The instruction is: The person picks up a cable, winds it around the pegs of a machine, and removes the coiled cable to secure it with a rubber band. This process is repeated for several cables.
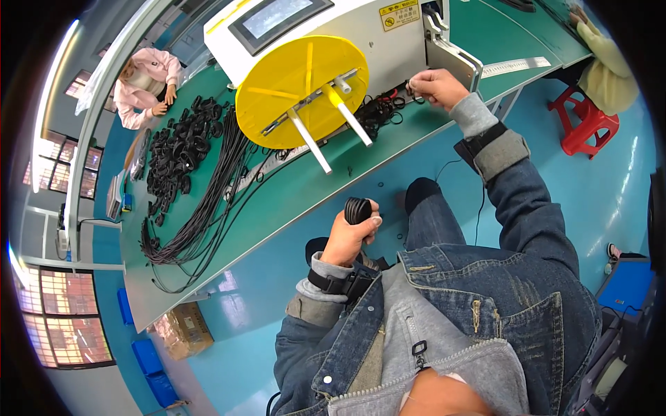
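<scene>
My left hand is closed around a small coil of black cable, held in front of my body beyond the table's edge. To the right of the yellow disc, my right hand is raised over the table's near edge with its fingers pinched together; whatever may be between them is too small to make out. Beside that hand lies a tangle of short black pieces. The large yellow disc is on the front of a white machine, and pale rods stick out of it toward me.
Long black cables lie bunched on the green table, next to a heap of coiled black cables. A person in pink works at the far left. A red stool and another person are at the right.
</scene>
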Motion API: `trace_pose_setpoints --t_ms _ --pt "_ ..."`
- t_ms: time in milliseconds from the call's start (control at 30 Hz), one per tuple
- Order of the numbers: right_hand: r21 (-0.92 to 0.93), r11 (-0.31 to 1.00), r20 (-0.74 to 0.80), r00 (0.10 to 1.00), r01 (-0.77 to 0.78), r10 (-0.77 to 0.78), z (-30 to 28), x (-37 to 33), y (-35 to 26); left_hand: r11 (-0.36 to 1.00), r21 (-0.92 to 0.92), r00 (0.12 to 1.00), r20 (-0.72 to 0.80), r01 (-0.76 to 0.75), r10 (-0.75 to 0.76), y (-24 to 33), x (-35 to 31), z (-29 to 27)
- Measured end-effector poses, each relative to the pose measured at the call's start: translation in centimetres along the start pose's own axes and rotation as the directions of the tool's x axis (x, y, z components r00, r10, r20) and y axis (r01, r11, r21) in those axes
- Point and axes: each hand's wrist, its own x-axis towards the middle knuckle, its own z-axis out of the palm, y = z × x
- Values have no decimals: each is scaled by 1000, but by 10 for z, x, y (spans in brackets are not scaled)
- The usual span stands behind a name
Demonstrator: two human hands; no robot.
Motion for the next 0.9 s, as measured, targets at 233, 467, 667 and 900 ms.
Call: trace_pose_setpoints --t_ms 233,467,667,900 --pt "228 970 89 994 -87 69 13 -11 4 993 -33 993 -31 -111 110 18 0 -4" --pt "238 955 462 886 -179 51 81 -53 1 954 -180 964 -162 -238 210 22 0 -4" --pt "88 981 570 816 -175 94 144 -96 -9 931 -126 932 -170 -342 319 22 1 -8" --pt "421 848 647 762 -323 -30 159 -106 15 902 -188 914 -198 -389 354 8 -3 -27"
